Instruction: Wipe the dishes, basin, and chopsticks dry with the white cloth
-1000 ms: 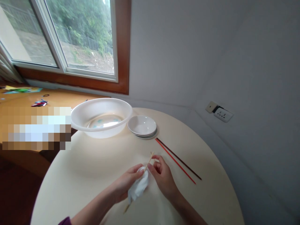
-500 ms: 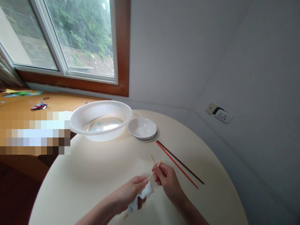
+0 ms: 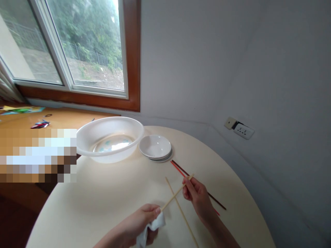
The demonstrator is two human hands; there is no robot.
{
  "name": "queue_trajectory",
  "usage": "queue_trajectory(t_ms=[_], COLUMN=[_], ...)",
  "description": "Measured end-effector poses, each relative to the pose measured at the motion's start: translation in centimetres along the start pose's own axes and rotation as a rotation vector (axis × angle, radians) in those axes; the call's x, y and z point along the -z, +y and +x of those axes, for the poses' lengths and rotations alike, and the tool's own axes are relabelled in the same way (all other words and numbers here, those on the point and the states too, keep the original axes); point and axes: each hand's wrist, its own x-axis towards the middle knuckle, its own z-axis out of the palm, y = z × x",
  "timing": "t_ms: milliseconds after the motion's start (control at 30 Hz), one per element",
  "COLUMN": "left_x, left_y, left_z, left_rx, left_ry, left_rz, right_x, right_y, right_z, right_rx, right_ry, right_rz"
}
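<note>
A pale wooden chopstick (image 3: 172, 198) runs slantwise between my two hands. My left hand (image 3: 144, 217) is closed round its lower end with a white cloth (image 3: 156, 223) wrapped in the fingers. My right hand (image 3: 195, 194) pinches the chopstick near its upper end. Beneath it, a second pale chopstick (image 3: 183, 214) lies on the table, crossing under the held one. A red chopstick (image 3: 178, 167) and a dark brown chopstick (image 3: 216, 200) lie side by side on the tabletop, partly covered by my right hand.
The round cream table (image 3: 85, 206) carries a large translucent basin (image 3: 113, 156) and a small stack of white bowls (image 3: 155, 146) beside it. Left of it stands a wooden desk (image 3: 64, 115) with small items. A wall socket (image 3: 243, 131) is at the right.
My right hand has moved right and away from my left hand, along with the chopstick's upper end, so more of its length shows. The view has tilted slightly.
</note>
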Motion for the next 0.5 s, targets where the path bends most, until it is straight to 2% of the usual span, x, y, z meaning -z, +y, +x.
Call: queue_trajectory(t_ms=[133,267,400,500], left_x=[0.1,0.0,0.6,1.2], left_y=[0.4,0.5,-0.2,-0.9], left_z=[-0.2,-0.3,0.2,0.7], left_rx=[0.027,0.026,0.010,-0.005], left_ry=[-0.048,-0.047,0.021,-0.035], left_rz=[-0.058,-0.043,-0.039,-0.078], right_x=[0.0,-0.3,-0.7,-1.2], right_y=[0.2,0.5,0.5,1.0], right_z=[-0.1,-0.4,-0.6,-0.7], right_rx=[0.023,0.036,-0.037,-0.093], right_ry=[-0.106,-0.137,-0.208,-0.269], right_rz=[0.038,0.150,0.187,0.181])
